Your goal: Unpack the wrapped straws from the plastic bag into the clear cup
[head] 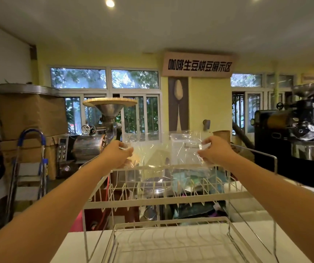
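Note:
I hold a clear plastic bag (pixel 158 150) stretched out at arm's length above a white wire dish rack (pixel 152 200). My left hand (pixel 117 153) grips the bag's left edge and my right hand (pixel 215 150) grips its right edge. The bag is see-through and crinkled; I cannot make out any wrapped straws inside it. Through the bag a clear plastic container (pixel 185 149) shows behind the rack; whether it is the cup I cannot tell.
The rack stands on a white counter (pixel 72 247), with a lower wire shelf (pixel 171 242) near me. A metal bowl (pixel 158 184) sits in the rack. Coffee roasters stand at the left (pixel 95 137) and right (pixel 300 126); a stepladder (pixel 29 168) is at left.

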